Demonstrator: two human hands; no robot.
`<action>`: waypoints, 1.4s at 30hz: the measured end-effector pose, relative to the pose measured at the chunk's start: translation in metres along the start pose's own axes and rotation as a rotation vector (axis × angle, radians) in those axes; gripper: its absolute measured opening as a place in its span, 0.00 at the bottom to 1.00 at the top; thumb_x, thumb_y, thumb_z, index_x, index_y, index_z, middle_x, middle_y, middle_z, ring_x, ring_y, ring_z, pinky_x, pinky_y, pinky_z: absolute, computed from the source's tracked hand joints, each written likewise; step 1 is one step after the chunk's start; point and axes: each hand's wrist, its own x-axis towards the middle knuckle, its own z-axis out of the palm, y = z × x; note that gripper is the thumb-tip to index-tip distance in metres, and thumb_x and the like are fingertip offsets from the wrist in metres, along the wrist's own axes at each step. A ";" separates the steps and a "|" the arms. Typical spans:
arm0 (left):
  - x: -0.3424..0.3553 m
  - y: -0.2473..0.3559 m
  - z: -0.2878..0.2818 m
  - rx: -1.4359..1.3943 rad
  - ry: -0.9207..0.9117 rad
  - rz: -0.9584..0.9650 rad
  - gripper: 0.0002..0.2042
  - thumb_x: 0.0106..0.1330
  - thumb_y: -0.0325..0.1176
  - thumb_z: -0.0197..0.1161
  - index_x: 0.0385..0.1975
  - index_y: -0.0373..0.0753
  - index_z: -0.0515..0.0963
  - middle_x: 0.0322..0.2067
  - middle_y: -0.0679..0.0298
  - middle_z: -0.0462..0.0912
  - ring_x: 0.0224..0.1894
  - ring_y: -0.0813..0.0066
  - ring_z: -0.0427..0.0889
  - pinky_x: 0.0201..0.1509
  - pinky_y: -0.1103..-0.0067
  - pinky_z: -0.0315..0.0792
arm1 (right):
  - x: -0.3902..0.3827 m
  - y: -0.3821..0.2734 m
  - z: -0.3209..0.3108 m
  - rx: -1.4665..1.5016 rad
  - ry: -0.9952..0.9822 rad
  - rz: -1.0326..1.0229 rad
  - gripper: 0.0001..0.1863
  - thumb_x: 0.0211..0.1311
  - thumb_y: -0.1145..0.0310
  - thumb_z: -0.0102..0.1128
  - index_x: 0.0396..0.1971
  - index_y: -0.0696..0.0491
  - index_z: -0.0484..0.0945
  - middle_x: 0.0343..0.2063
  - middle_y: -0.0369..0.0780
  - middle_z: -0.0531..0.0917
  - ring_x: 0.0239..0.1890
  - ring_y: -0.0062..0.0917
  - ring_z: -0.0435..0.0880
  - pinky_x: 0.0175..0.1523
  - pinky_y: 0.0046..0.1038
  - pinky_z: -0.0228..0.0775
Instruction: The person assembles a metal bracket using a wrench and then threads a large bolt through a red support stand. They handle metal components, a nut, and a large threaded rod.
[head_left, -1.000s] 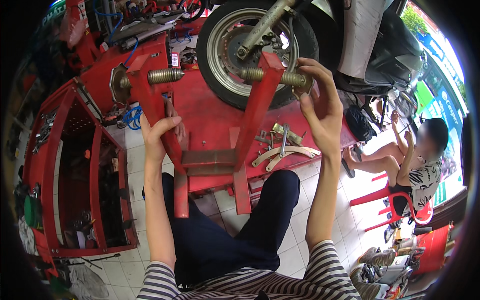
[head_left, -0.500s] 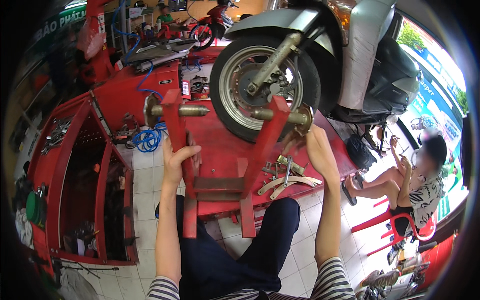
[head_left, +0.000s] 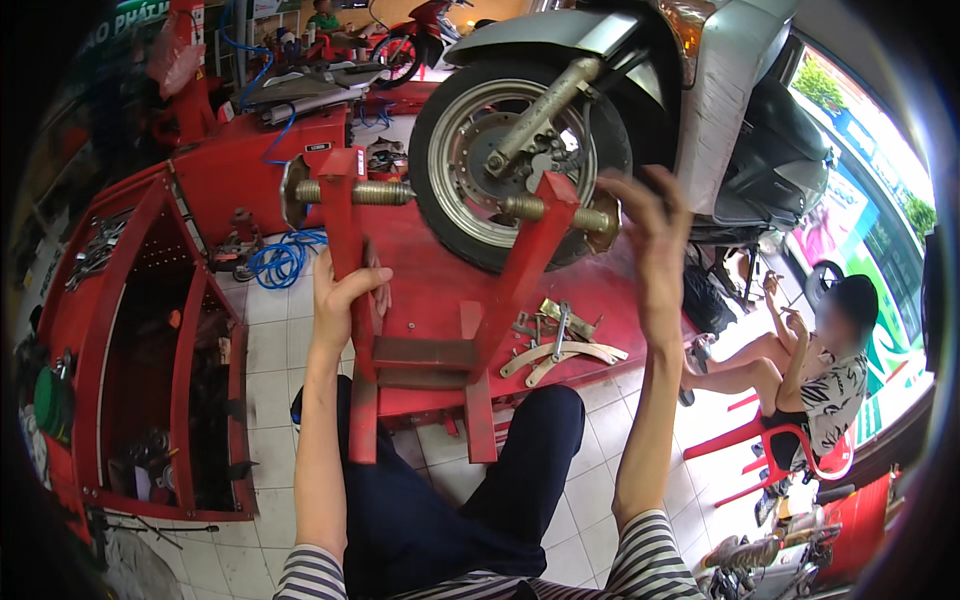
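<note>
A red steel clamp frame (head_left: pixel 505 290) with two upright posts stands upright in front of me. A threaded bolt runs through the top of each post, the left bolt (head_left: pixel 370 192) and the right bolt (head_left: pixel 530 208) pointing at each other with a gap between. My left hand (head_left: pixel 342 300) is wrapped round the left post. Beside the brass-coloured knob (head_left: pixel 604 222) on the right bolt, my right hand (head_left: pixel 655 235) is raised with fingers spread and slightly blurred. Behind the frame is the front wheel (head_left: pixel 520 165) of a silver scooter (head_left: pixel 735 110).
A red lift platform (head_left: pixel 440 245) carries curved metal pieces (head_left: pixel 560 358) and small tools. At left stands a red open cabinet (head_left: pixel 180 340), with a coiled blue hose (head_left: pixel 285 262) near it. A person (head_left: pixel 830 350) sits on a red chair (head_left: pixel 735 445) at right.
My right hand has moved up from below the right knob, its fingers now lifted and spread. The left hand keeps its hold on the post. The whole view has shifted slightly.
</note>
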 end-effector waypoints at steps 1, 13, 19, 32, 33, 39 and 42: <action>0.000 0.000 0.002 0.009 0.017 0.012 0.12 0.52 0.29 0.62 0.31 0.36 0.65 0.18 0.65 0.67 0.12 0.76 0.68 0.18 0.78 0.68 | -0.004 -0.002 -0.004 -0.130 -0.140 0.070 0.29 0.79 0.47 0.28 0.66 0.54 0.58 0.51 0.47 0.79 0.50 0.30 0.81 0.50 0.28 0.70; -0.002 0.007 0.002 -0.026 0.028 0.026 0.09 0.54 0.27 0.63 0.25 0.34 0.68 0.14 0.64 0.69 0.13 0.75 0.71 0.19 0.78 0.67 | -0.011 0.001 0.000 -0.033 -0.267 0.222 0.32 0.78 0.45 0.28 0.62 0.59 0.63 0.44 0.45 0.84 0.42 0.29 0.84 0.46 0.25 0.69; 0.001 0.003 0.007 -0.077 0.014 0.027 0.09 0.54 0.26 0.64 0.26 0.34 0.68 0.15 0.65 0.68 0.13 0.76 0.70 0.19 0.79 0.67 | -0.005 -0.010 -0.021 -0.064 -0.132 0.323 0.36 0.76 0.40 0.30 0.62 0.59 0.65 0.47 0.44 0.84 0.40 0.23 0.83 0.42 0.24 0.71; 0.000 0.003 0.004 -0.037 0.033 0.022 0.10 0.54 0.27 0.64 0.24 0.35 0.68 0.14 0.66 0.67 0.13 0.75 0.70 0.19 0.79 0.66 | -0.013 0.007 -0.003 0.013 -0.138 0.028 0.24 0.75 0.66 0.50 0.67 0.53 0.60 0.59 0.45 0.70 0.55 0.27 0.75 0.54 0.28 0.71; -0.001 0.005 0.002 -0.031 0.035 0.016 0.10 0.54 0.27 0.64 0.24 0.35 0.68 0.14 0.66 0.67 0.13 0.75 0.70 0.19 0.79 0.66 | -0.015 0.004 0.001 -0.035 -0.213 0.087 0.25 0.75 0.66 0.51 0.67 0.53 0.60 0.54 0.45 0.75 0.49 0.24 0.78 0.52 0.26 0.71; 0.002 0.001 0.010 -0.053 0.003 0.033 0.10 0.53 0.27 0.64 0.24 0.35 0.68 0.14 0.65 0.67 0.12 0.74 0.70 0.19 0.79 0.65 | -0.007 0.001 -0.034 -0.103 -0.326 0.451 0.24 0.73 0.66 0.54 0.65 0.56 0.63 0.46 0.44 0.81 0.42 0.20 0.80 0.48 0.26 0.71; -0.001 0.002 0.005 -0.031 0.028 0.029 0.10 0.53 0.27 0.64 0.24 0.35 0.67 0.14 0.65 0.66 0.12 0.73 0.70 0.19 0.78 0.65 | -0.006 -0.013 0.001 0.061 -0.139 0.032 0.21 0.69 0.68 0.59 0.59 0.57 0.70 0.60 0.44 0.73 0.59 0.25 0.77 0.59 0.28 0.71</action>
